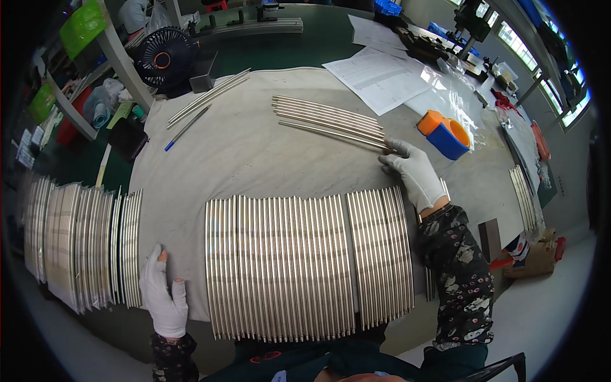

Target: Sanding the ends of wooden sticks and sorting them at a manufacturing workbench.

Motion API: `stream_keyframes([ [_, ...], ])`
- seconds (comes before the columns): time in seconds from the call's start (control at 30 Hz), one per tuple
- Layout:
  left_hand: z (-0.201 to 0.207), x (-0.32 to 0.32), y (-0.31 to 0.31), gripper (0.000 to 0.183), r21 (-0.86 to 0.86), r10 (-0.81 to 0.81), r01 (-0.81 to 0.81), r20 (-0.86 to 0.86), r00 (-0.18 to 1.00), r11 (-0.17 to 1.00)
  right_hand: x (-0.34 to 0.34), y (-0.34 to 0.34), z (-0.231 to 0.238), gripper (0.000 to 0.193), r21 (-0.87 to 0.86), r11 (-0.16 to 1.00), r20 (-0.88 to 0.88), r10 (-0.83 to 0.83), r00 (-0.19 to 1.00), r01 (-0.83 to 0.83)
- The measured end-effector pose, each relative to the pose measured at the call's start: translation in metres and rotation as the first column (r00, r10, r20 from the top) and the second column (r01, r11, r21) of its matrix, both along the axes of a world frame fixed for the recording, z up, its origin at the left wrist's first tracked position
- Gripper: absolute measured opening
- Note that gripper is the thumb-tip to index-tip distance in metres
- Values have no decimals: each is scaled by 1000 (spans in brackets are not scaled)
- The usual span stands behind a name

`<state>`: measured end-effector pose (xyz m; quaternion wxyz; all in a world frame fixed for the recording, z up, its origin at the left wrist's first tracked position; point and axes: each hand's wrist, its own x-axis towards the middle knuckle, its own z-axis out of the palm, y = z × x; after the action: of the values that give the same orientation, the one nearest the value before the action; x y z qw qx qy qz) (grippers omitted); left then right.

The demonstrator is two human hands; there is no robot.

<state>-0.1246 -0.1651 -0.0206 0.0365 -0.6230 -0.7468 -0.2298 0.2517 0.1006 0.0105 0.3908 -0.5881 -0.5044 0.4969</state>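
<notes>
My right hand [414,173], in a white glove, pinches the right end of a single metal rod [331,135]. That rod lies at a slant just in front of a small row of similar rods [328,113]. My left hand [164,294], gloved with two bare fingertips showing, rests palm down on the grey cloth [184,159], fingers apart and holding nothing. Between my arms a wide row of shiny rods [280,267] lies side by side, with a narrower row [382,254] beside it across a thin gap.
Plastic-wrapped rods [70,245] lie at the left edge. Farther back are a black fan [164,58], a few loose rods [210,99], a blue-tipped pen [186,129] and paper sheets [382,79]. Orange and blue rings [449,137] sit beyond my right hand; a dark block [489,239] stands right.
</notes>
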Motion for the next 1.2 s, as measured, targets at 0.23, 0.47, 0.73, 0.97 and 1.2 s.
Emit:
stream_keyframes([
  [0.23,-1,-1,1,56,11,-15,15,5,1000,1000,8,-19,8,37,323,890,753,-35,657,-322],
  [0.47,-1,-1,1,57,-7,-2,2,23,1000,1000,6,-22,3,33,306,804,933,-147,329,-510],
  [0.73,1,0,0,54,-14,-9,10,34,999,1000,7,-13,-4,33,318,796,936,-178,303,-515],
  [0.97,1,0,-1,53,-9,-6,7,49,999,1000,6,-10,-5,38,312,800,939,-178,295,-512],
  [1.2,-1,-2,0,52,0,-26,26,22,999,1000,1,-11,2,47,269,822,948,-135,287,-502],
])
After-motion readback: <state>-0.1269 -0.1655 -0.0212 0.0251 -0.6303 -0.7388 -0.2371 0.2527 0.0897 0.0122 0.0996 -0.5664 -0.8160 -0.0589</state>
